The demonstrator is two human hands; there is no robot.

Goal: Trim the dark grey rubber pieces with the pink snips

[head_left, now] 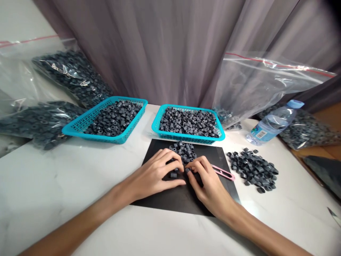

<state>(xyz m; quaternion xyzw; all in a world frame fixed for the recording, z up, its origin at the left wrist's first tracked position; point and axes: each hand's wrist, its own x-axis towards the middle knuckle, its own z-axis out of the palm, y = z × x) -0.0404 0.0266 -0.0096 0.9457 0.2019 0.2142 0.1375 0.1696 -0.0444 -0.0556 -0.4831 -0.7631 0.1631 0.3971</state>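
My left hand rests over the black mat, its thumb stretched out and apart from the curled fingers. A short dark grey cylinder lies on the mat in the gap between them, apparently not gripped. Facing it, my right hand has thumb and fingers closed on a small dark grey plastic piece, mostly covered by the fingertips. Just beyond both hands sits a heap of small hollow grey cylinders. A pink utility knife lies on the mat, partly behind my right hand.
Two blue baskets full of grey cylinders stand behind the mat. Loose grey rings are piled at right. A water bottle leans near plastic bags. More filled bags lie at left, before a grey curtain.
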